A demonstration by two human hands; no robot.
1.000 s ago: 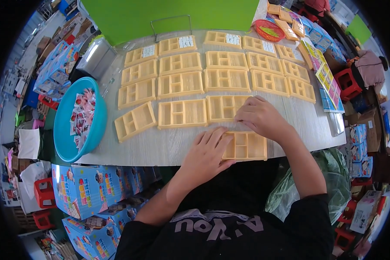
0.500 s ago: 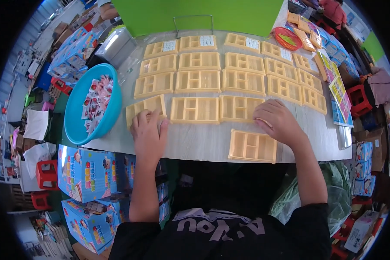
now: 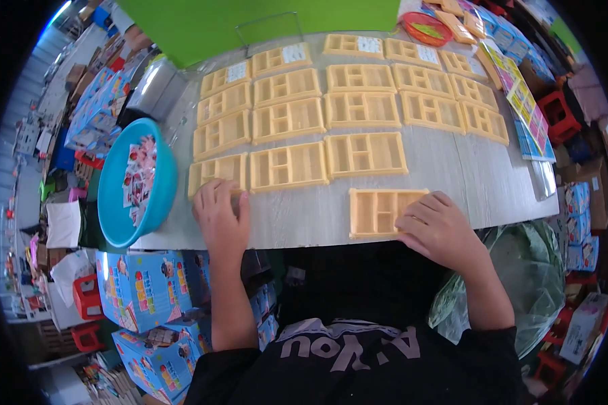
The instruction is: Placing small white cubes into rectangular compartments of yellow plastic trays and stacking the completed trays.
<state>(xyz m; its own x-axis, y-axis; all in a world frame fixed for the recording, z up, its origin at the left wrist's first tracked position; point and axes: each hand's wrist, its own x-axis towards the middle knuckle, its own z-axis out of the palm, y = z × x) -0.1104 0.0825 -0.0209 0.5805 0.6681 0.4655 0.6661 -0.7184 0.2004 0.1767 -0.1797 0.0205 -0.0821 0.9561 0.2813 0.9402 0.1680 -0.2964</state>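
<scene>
Several pale yellow plastic trays with compartments stand in rows on the table. My left hand (image 3: 222,214) is at the near edge of the front row's leftmost tray (image 3: 213,169); its fingers bend loosely, apart from the thumb, fingertips touching the tray's rim. A separate tray (image 3: 375,212) lies close to the table's front edge. My right hand (image 3: 441,231) grips that tray by its right end, fingers on top and thumb low at the near side. The front row also holds a middle tray (image 3: 304,169) and a right tray (image 3: 378,155).
A turquoise basin (image 3: 107,202) of small printed packets stands at the left. White labels or cards lie in the back-row trays. A red basket (image 3: 425,30), more trays and colourful printed sheets (image 3: 516,101) are at the right. A green panel (image 3: 263,20) borders the back.
My right hand has left the front row's right tray and moved nearer, onto the separate tray. The leftmost front tray, tilted before, now sits straighter beside its neighbour. The view has shifted.
</scene>
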